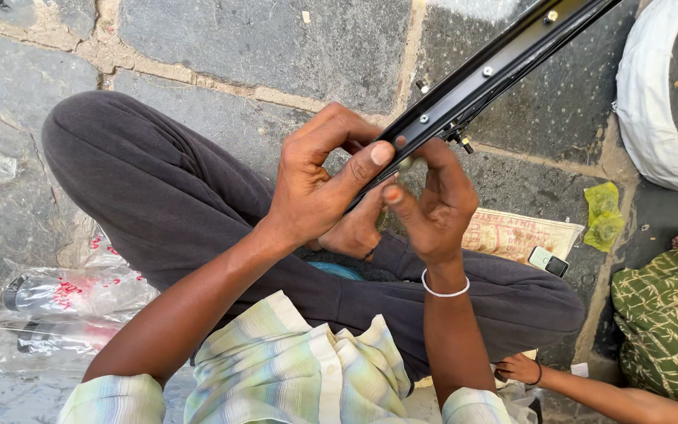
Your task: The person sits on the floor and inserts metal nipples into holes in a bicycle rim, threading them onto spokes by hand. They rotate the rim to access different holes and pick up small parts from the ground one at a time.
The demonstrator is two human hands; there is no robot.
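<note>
Head view: we're mid-fitting, by our guess; left hand [315, 184] thumb presses the black wheel rim [476, 78], right hand [433, 200] fingertips pinch a small fitting [406, 162] just under it. Next move prob. needs steady rim & fine finger turns.

Clear plastic bags [72, 302] lie on the stone floor [276, 39] lower left of the hands; white sack [657, 102] upper right, phone [548, 261] just right.
</note>
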